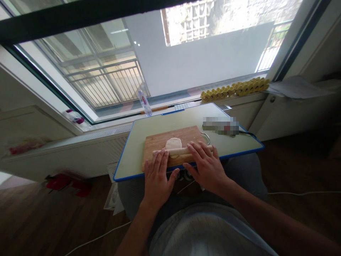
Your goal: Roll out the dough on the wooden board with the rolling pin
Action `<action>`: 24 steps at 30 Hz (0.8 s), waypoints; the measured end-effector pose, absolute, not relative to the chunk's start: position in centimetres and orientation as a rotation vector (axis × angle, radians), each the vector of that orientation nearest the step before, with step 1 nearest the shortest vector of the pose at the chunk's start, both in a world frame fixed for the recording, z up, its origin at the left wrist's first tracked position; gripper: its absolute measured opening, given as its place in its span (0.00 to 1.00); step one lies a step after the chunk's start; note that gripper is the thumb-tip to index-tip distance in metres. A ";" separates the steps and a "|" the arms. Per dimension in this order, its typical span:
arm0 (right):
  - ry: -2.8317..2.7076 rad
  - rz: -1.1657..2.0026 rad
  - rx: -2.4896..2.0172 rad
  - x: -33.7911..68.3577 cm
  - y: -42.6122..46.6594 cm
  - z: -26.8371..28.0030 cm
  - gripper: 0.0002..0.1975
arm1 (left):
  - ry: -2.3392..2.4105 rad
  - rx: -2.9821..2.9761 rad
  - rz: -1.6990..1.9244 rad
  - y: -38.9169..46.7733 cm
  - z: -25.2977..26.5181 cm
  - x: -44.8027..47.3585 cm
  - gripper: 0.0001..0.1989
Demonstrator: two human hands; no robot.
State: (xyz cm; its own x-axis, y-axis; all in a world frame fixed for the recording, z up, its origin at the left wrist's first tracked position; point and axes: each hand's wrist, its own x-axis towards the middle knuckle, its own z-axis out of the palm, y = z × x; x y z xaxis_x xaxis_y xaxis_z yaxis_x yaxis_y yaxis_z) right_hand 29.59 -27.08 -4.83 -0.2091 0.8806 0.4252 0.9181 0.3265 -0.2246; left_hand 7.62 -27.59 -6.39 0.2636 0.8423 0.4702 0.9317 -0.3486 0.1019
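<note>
A pale wooden rolling pin (178, 152) lies across a wooden cutting board (156, 142). Just beyond it is a flattened round of white dough (173, 143); its near edge meets the pin, and a little dough shows on the near side. My left hand (157, 177) rests its outstretched fingers on the pin's left end, thumb spread away. Toward the pin's right end, my right hand (209, 165) lays its extended fingers over the top, thumb apart too. Neither hand wraps around the pin.
The board sits on a small blue-edged table (138, 129) over my lap. A metal handle (205, 138) and a pixelated object (221, 125) are at right. Along the windowsill stand a plastic bottle (144, 103) and yellow egg trays (236, 89). A radiator (106, 145) is beyond.
</note>
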 end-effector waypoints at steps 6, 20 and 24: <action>-2.096 -0.079 -1.625 29.6 -24.7 -4.2 0.32 | -1.737 -2.374 -0.648 -25.0 -4.9 8.1 0.32; -2.112 -0.085 -1.635 29.8 -24.6 -3.3 0.30 | -1.759 -2.397 -0.636 -25.4 -4.7 8.0 0.33; -2.115 -0.119 -1.604 29.9 -25.0 -3.0 0.31 | -1.756 -2.376 -0.612 -26.9 -5.4 7.5 0.33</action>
State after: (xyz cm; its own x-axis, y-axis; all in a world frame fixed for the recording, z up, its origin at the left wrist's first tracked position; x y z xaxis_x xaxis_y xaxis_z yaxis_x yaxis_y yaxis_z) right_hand 29.87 -25.04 -3.05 -0.1984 0.8849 0.4213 0.9265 0.3096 -0.2140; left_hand 7.53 -26.89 -5.44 0.2432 0.8877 0.3909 0.9383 -0.3174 0.1372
